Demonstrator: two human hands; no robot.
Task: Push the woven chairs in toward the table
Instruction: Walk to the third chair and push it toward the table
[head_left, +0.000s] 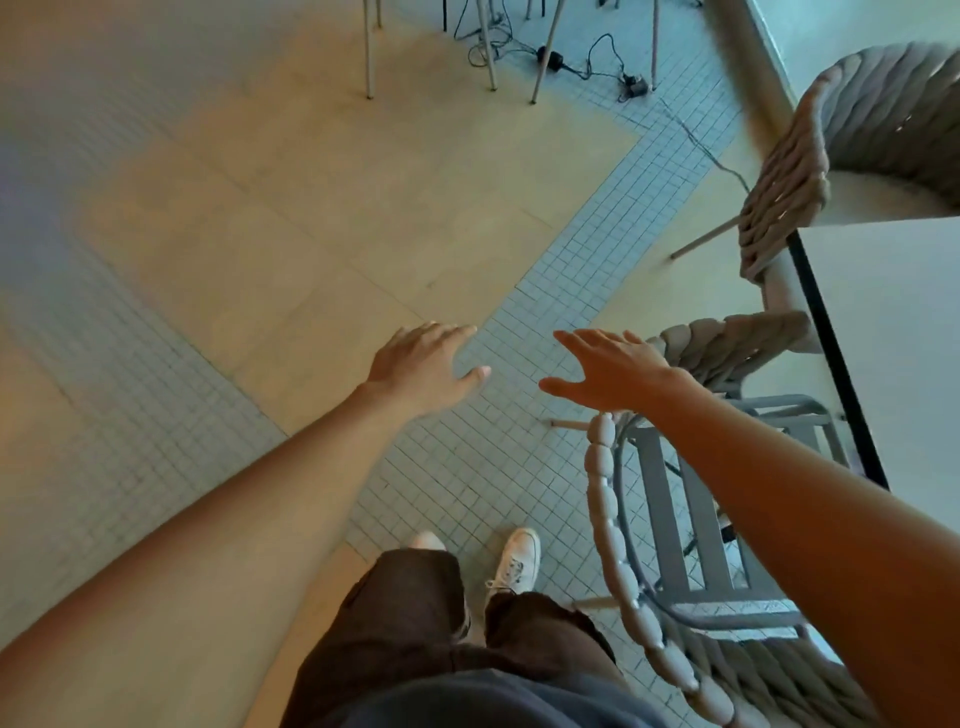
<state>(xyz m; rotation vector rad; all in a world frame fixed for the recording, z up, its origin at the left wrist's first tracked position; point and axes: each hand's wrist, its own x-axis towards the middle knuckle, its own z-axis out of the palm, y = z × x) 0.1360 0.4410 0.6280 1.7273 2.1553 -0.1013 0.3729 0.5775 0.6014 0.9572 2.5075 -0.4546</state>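
A white table (893, 322) with a dark edge fills the right side. The nearest woven chair (613, 530) has a braided rope back and a grey slatted seat; it stands at the table's near side, under my right forearm. A second woven chair (779, 192) stands farther along, its seat partly under the table. My right hand (608, 369) hovers open above the near chair's back, fingers spread, touching nothing. My left hand (421, 369) is open too, held over the floor to the left of the chair.
The floor mixes beige slabs with bands of small grey tiles. Thin chair or table legs (488, 52) and black cables with a power adapter (550, 57) lie at the top. My feet in white shoes (517, 561) stand left of the near chair.
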